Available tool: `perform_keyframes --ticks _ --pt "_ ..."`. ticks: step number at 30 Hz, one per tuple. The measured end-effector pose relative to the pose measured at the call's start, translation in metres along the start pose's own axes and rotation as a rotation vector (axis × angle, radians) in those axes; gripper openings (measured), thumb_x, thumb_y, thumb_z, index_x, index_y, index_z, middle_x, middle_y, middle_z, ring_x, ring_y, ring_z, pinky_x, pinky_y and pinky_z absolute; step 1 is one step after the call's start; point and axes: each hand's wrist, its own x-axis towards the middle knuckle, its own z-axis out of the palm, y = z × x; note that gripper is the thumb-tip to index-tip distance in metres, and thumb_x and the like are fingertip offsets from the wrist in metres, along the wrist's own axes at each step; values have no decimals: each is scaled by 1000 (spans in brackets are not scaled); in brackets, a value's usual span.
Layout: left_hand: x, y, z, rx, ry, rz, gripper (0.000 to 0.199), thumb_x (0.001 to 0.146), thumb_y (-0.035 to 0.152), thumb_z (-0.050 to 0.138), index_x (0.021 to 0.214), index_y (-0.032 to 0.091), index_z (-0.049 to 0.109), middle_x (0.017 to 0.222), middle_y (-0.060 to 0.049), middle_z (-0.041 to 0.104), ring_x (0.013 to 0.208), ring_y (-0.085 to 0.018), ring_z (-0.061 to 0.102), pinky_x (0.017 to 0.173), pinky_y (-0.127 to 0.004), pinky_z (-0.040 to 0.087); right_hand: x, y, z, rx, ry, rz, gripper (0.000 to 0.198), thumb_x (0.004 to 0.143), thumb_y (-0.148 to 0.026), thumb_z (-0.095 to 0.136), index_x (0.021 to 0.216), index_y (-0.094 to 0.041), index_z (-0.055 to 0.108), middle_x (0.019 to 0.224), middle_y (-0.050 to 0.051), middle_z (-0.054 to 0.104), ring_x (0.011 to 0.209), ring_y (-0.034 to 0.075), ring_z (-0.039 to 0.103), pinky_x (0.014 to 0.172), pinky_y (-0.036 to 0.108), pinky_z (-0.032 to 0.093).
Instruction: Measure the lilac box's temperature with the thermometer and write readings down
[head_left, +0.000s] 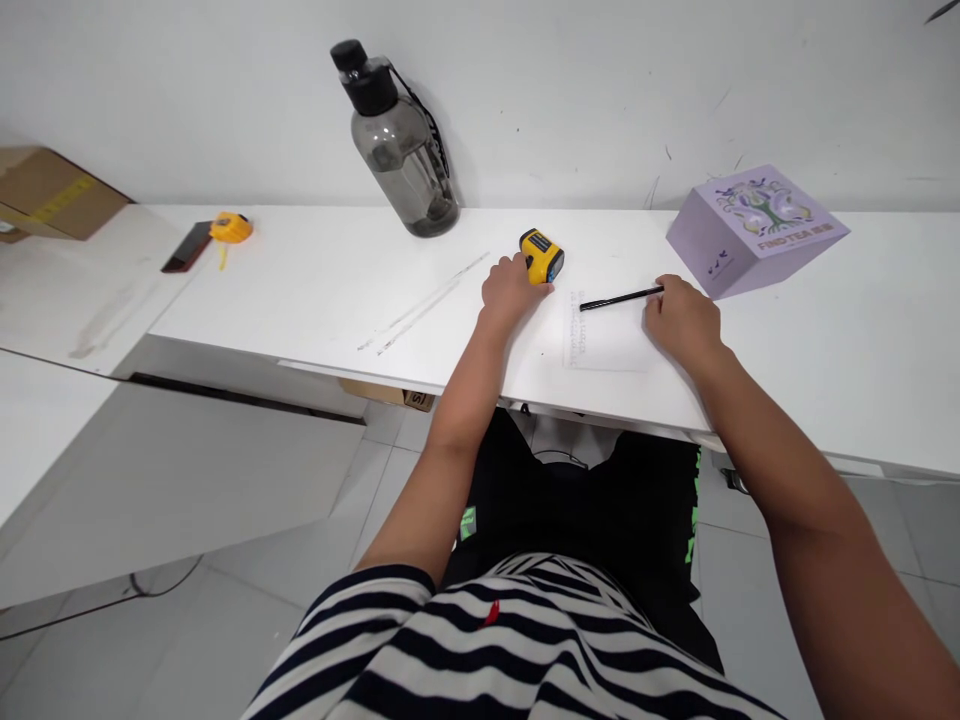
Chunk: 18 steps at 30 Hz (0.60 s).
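Note:
My left hand [514,290] is closed around a small yellow-and-black handheld device [538,255], which rests at the middle of the white desk. Its exact kind is hard to make out; the front end, like a dark lens, points right. A black pen [621,298] is pinched in my right hand [684,322], its tip pointing left. Beneath the pen lies a white sheet of paper [609,345] with faint lines of writing along its left side. The right hand rests at the sheet's right edge.
Against the wall stand a grey water bottle [405,165] and a lilac tea box [739,245]. Farther left are a yellow tape measure [231,228], a dark flat object [187,248] and a cardboard box [64,195]. The white desk [847,380] ends at my lap.

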Motion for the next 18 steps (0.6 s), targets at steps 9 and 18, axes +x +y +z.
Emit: perform_keyframes --ticks 9,18 --pt "-4 4 1 -49 168 85 52 91 40 63 141 32 50 138 -11 57 129 -32 53 101 -46 50 22 51 -24 198 758 -289 36 95 -35 51 125 -17 60 117 22 60 120 40 55 102 61 42" --pt "-9 9 -1 -42 296 209 60 99 42 46 157 33 32 150 -8 50 139 -27 46 104 -37 47 61 135 -10 224 411 78 106 69 -54 90 155 -22 36 168 29 -3 156 50 -4 112 74 15"
